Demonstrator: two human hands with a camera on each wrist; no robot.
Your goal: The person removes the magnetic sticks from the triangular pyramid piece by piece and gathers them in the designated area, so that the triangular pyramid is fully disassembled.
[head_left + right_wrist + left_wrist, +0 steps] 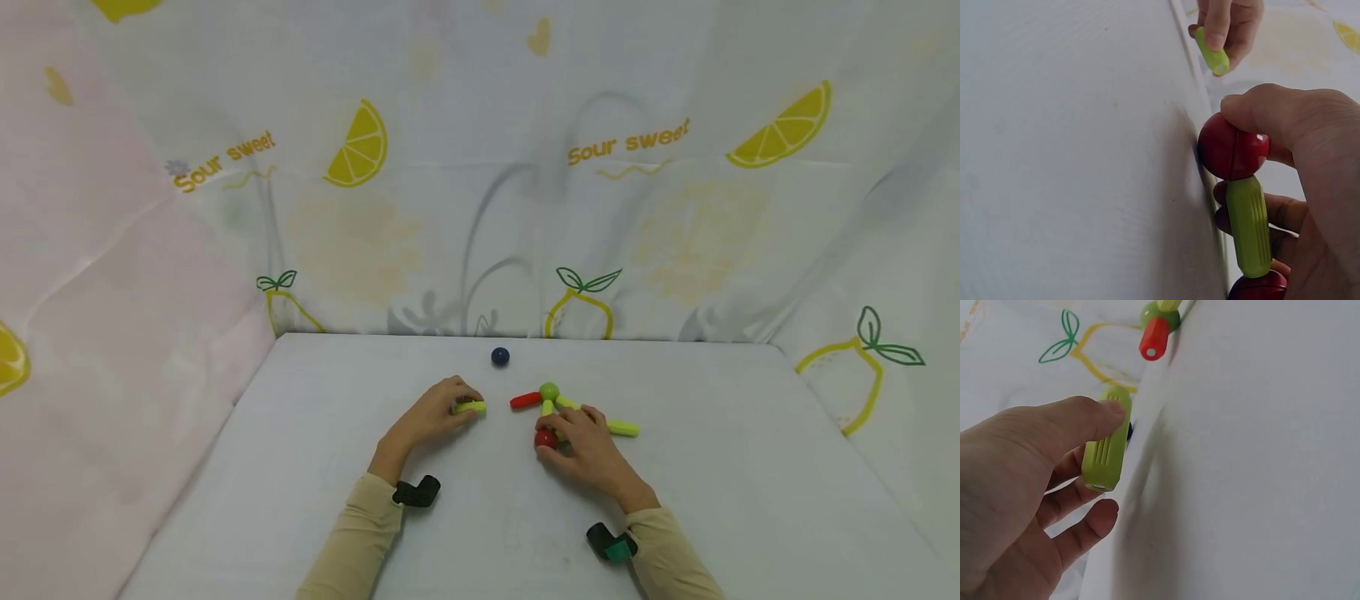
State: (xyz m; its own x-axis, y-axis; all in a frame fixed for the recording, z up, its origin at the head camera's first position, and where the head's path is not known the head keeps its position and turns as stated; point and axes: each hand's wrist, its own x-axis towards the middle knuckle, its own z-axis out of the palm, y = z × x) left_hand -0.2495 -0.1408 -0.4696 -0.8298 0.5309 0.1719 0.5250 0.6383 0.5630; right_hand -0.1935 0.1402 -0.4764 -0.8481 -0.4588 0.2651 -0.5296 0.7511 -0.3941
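My left hand (433,414) pinches a short yellow-green magnetic rod (1105,450) between thumb and fingers, close over the table. The rod has ribbed sides and a small metal spot in its end. To the right, my right hand (592,454) holds a red ball (1232,147) with the thumb on it and fingers behind. A yellow-green rod (1249,228) joins that ball to a second red ball (1260,287), partly cut off by the frame's edge. Just beyond this hand sits a green ball (549,391), with a red rod (525,401) and yellow-green rods attached.
A dark blue ball (500,357) lies alone near the back of the white table (315,392). Right of my right hand, a yellow-green rod (623,428) sticks out. A white curtain (450,217) with lemon prints hangs behind the table's far edge.
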